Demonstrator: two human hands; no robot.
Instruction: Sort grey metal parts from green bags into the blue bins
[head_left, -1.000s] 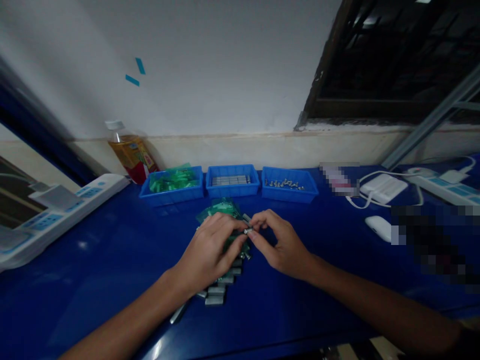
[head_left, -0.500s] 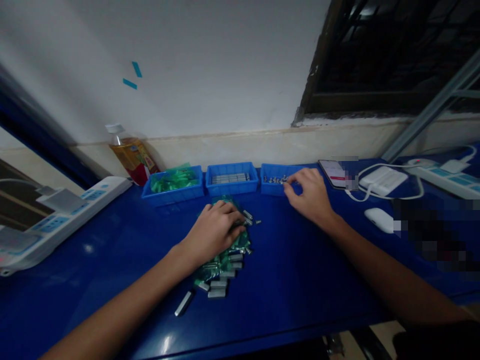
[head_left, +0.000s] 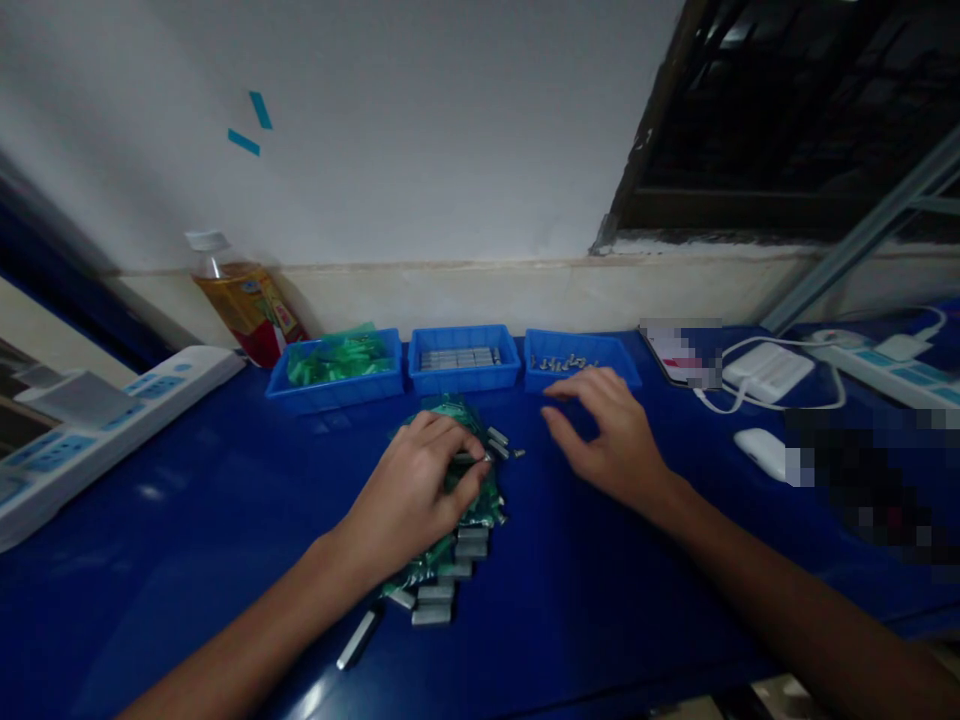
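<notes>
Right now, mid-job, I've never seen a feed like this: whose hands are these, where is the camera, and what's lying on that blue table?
There is no machine here: these are a person's two bare hands, filmed by one camera worn on the head, looking forward and down. The left hand rests on a pile of green plastic bags and small grey metal blocks and pinches one small metal piece at its fingertips. The right hand hovers open, holding nothing, just in front of the right-hand blue plastic tray of small metal screws. Beside that stand a middle blue tray of grey metal blocks and a left blue tray of green bags. All sit on the glossy blue table.
</notes>
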